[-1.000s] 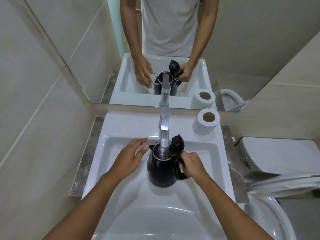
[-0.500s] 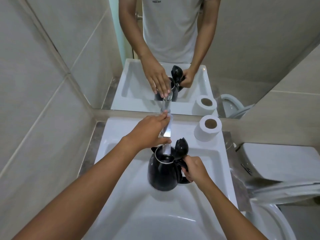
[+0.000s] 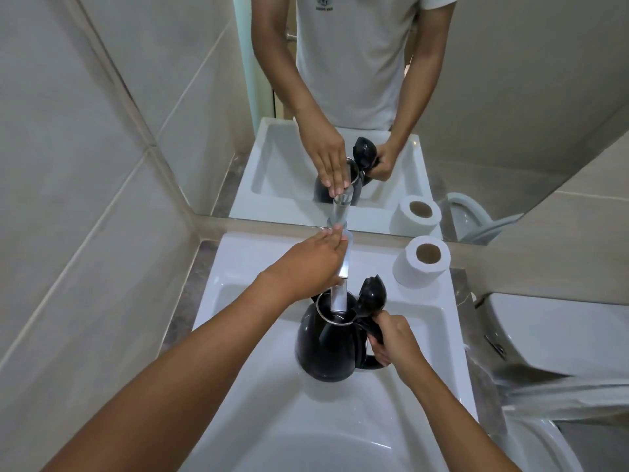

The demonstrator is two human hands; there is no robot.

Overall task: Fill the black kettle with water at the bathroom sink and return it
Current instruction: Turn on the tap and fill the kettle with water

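The black kettle (image 3: 325, 349) stands in the white sink (image 3: 258, 386) with its lid (image 3: 371, 294) flipped up. Its open mouth sits right under the chrome tap's spout (image 3: 338, 299). My right hand (image 3: 391, 338) grips the kettle's handle. My left hand (image 3: 306, 264) lies on the tap lever (image 3: 345, 257), fingers wrapped over it. Whether water is running is not visible. The mirror above repeats the same scene.
A toilet paper roll (image 3: 422, 262) stands on the sink's back right corner. A white toilet (image 3: 558, 342) with a raised lid is to the right. A tiled wall closes in on the left, and the mirror (image 3: 510, 97) rises just behind the tap.
My left hand went from beside the kettle's spout up onto the tap lever and stretched farther along it. The kettle stayed under the tap in my right hand.
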